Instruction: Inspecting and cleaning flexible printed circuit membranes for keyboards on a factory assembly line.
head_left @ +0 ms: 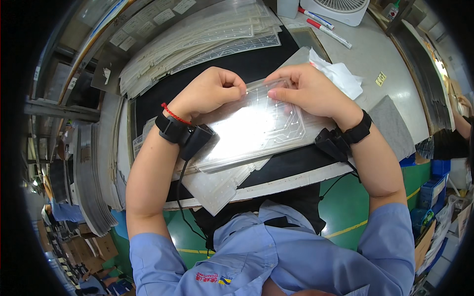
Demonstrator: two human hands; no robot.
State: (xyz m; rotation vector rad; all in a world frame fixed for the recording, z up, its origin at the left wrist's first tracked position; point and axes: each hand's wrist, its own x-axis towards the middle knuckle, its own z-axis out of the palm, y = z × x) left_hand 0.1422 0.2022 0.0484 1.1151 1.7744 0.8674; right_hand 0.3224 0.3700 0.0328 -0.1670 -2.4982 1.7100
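Our L hand (212, 91) is at the far edge of the clear circuit-printed sheet (291, 130), thumb & forefinger tips pressed together, other fingers curled in; can't tell if a bit of film is caught btwn them. Our R hand (313, 91) is over that sheet's far R corner: thumb laid out on top, forefinger bent along the far edge, a gap showing btwn the two; can't tell if they pinch the sheet or just rest there.

The sheet tops a pile of similar ones, nr the middle of the table's (395, 56) front edge, above a black mat (306, 160). Glare hides much of its middle; pale traces & dots show best toward its R end. From under the pile a loose printed sheet (212, 192) pokes out, one corner past the table's front edge.

Toward the table's far L corner we've a big fanned stack of printed sheets (197, 44). By the far edge, R side, there's a white fan (340, 10), w/ two markers (331, 34) nearby. Some crumpled white wrapping (340, 79) is just beside our R hand; a small yellow tag (380, 79) lies nr the table's R edge, a grey cloth (392, 123) nr the front R corner
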